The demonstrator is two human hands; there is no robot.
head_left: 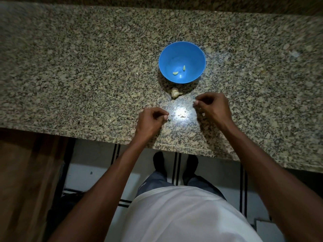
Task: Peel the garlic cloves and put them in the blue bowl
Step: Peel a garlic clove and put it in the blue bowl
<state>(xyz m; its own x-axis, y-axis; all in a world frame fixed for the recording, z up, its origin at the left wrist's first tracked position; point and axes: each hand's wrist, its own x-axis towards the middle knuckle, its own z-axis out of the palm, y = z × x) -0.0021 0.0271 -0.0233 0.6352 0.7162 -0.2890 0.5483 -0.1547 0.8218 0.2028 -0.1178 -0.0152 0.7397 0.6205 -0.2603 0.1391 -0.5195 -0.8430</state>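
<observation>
Head view, steeply downward, close over countertop (70, 67)

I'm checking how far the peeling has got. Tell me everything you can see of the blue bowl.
The blue bowl is round, smooth and plain, plastic by the look of it, standing upright on the speckled granite counter, beyond both hands. Neither hand touches it. Inside, near its bottom, lie two pale peeled garlic cloves, slightly apart. The unpeeled garlic piece sits on the counter just in front of it, apparently not touching.
</observation>
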